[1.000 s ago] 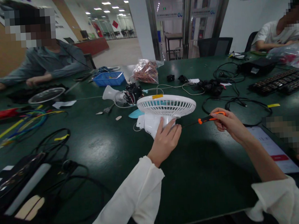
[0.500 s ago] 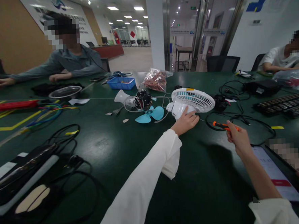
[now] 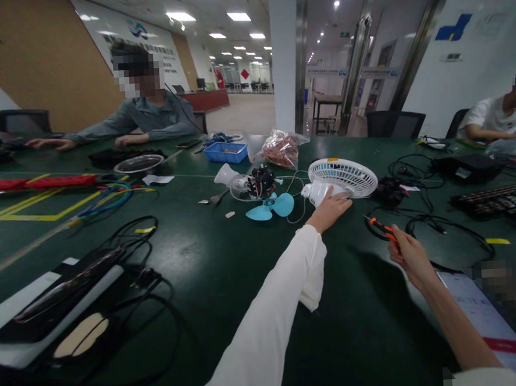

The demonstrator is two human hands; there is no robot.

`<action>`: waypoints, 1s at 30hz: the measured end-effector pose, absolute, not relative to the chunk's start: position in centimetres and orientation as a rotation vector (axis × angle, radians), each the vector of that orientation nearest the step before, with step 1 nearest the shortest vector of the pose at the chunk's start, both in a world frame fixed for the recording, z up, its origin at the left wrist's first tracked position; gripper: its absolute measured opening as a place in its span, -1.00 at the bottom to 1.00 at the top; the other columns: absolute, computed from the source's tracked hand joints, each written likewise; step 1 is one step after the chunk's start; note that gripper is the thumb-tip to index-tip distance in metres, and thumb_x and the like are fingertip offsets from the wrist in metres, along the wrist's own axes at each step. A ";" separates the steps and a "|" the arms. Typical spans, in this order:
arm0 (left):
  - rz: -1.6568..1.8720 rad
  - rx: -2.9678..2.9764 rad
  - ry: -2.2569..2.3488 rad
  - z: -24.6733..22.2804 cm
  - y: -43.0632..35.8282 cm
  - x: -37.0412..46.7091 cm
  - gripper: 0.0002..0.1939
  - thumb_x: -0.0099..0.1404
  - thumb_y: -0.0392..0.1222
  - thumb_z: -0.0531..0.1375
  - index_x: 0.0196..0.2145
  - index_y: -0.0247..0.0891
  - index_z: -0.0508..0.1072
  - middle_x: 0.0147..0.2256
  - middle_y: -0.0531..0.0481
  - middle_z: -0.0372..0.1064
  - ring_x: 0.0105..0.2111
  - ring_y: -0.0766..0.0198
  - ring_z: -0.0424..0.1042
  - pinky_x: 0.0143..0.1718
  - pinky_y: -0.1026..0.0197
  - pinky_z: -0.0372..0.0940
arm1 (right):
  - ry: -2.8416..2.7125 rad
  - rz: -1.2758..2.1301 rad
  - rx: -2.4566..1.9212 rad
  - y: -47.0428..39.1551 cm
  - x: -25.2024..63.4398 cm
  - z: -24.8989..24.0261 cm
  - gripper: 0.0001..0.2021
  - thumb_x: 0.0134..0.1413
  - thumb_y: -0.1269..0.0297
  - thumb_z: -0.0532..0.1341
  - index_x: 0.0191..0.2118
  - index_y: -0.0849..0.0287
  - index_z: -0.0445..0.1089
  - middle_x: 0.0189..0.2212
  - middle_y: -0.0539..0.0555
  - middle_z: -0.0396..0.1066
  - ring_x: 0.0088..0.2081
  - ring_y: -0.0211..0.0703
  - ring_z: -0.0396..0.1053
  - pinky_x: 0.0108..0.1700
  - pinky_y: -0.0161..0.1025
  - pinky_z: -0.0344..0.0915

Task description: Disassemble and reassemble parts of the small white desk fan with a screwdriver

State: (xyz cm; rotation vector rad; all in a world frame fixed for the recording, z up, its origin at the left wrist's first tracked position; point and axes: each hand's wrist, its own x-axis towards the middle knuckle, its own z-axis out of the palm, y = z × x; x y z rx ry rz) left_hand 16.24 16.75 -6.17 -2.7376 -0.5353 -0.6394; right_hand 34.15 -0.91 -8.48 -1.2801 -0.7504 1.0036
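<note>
A white fan housing with a round grille (image 3: 344, 176) lies tilted on the green table. My left hand (image 3: 330, 209) rests on its white base, fingers spread against the plastic. Held in my right hand (image 3: 409, 255), to the right of the fan and nearer to me, is an orange and black screwdriver (image 3: 383, 229), its tip pointing up and left, apart from the fan. Left of the fan are light blue fan blades (image 3: 271, 207) and a dark motor (image 3: 262, 182) with a white stand part (image 3: 231, 177) beside it.
Behind the motor stand a blue bin (image 3: 226, 152) and a clear bag of reddish pieces (image 3: 280, 149). Black cables (image 3: 457, 230) and a tablet (image 3: 488, 318) lie at the right. Across the table sits a person in grey (image 3: 157, 114); another sits at far right.
The view has shifted, so the scene sits further right and slightly lower. The screwdriver has tilted, its tip now pointing more upward. My left hand remains on the fan base.
</note>
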 end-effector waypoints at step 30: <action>-0.666 -2.217 -1.169 -1.0 18.5 3.4 -0.55 0.32 -0.38 -0.06 0.15 -0.32 0.24 0.18 -0.32 0.19 0.28 -0.01 0.02 0.26 -0.34 -0.22 | -1.347 0.237 -1.736 -0.7 32.4 -8.1 -0.53 0.13 -0.06 0.07 -0.07 0.21 0.43 -0.34 0.13 0.48 -0.37 -0.06 0.40 -0.31 -0.23 0.21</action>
